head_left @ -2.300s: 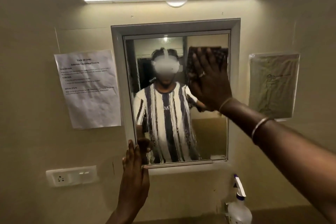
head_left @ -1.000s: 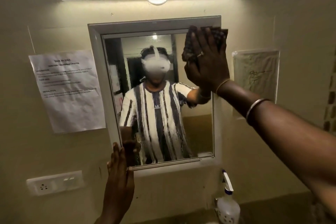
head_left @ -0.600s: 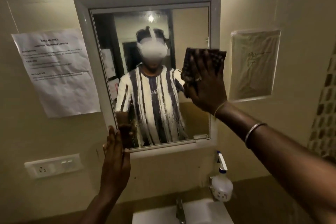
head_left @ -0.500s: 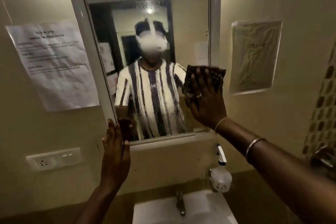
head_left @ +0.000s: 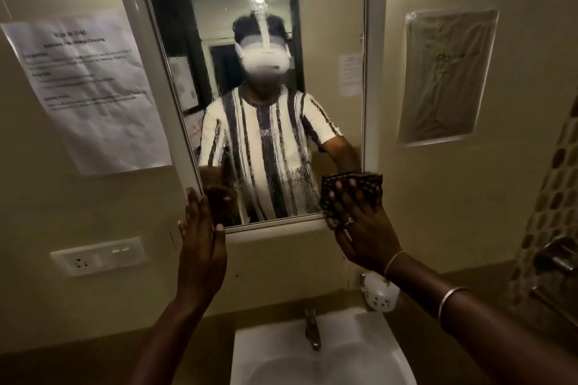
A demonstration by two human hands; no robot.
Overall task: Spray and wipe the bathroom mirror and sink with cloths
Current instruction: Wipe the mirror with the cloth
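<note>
A white-framed mirror (head_left: 337,40) hangs on the wall above a white sink (head_left: 350,353). My right hand (head_left: 362,228) presses a dark patterned cloth (head_left: 369,184) flat against the mirror's lower right corner, fingers spread over it. My left hand (head_left: 201,244) rests flat and open on the frame's lower left corner, holding nothing. Spray droplets streak the glass in the middle. A white spray bottle (head_left: 380,291) stands behind the sink on the right, partly hidden by my right wrist.
A metal tap (head_left: 312,328) rises at the back of the sink. A printed paper (head_left: 87,87) is taped left of the mirror, a plastic-covered sheet (head_left: 447,78) right of it. A wall socket (head_left: 97,255) sits lower left; a tap fitting (head_left: 560,255) sticks out far right.
My right hand has slid the cloth down the mirror's right side from the top corner to the bottom corner. The view tilted down, bringing the sink in. My left hand stayed on the frame.
</note>
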